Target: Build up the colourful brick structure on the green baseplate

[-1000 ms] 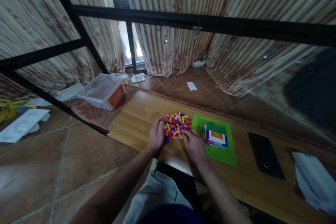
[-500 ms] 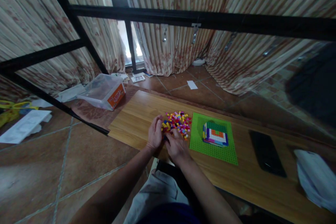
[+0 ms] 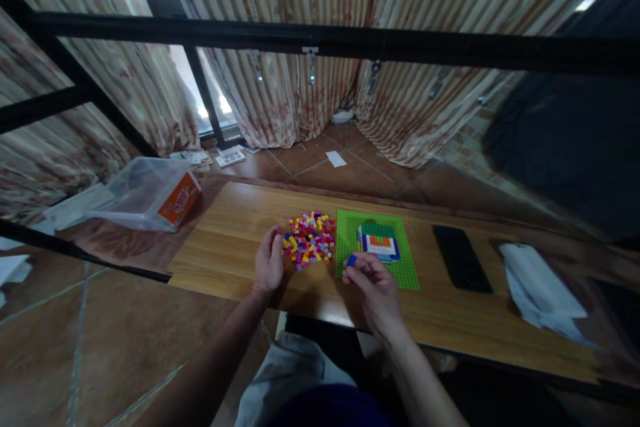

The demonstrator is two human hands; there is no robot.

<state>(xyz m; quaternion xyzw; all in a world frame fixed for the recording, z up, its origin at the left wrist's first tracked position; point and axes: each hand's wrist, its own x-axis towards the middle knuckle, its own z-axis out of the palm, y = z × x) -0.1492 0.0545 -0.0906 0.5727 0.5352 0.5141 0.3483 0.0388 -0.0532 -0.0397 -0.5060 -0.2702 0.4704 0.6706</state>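
Observation:
A heap of small coloured bricks (image 3: 309, 240) lies on the wooden table (image 3: 235, 227). To its right sits a green baseplate (image 3: 405, 270) bearing a layered block build (image 3: 379, 242) in green, orange, white and blue. My left hand (image 3: 269, 261) rests at the heap's left edge, fingers curved against the bricks. My right hand (image 3: 375, 285) hovers over the baseplate's near left corner, its fingertips pinched on a small blue brick (image 3: 351, 260).
A black phone (image 3: 461, 257) and a crumpled white cloth (image 3: 537, 283) lie on the table to the right. A clear plastic box with an orange label (image 3: 150, 192) sits left of the table. A black metal frame (image 3: 320, 40) crosses in front of curtains.
My right hand left the heap and moved right to the baseplate's corner, now pinching a blue brick. My left hand stayed by the heap. The camera swung right.

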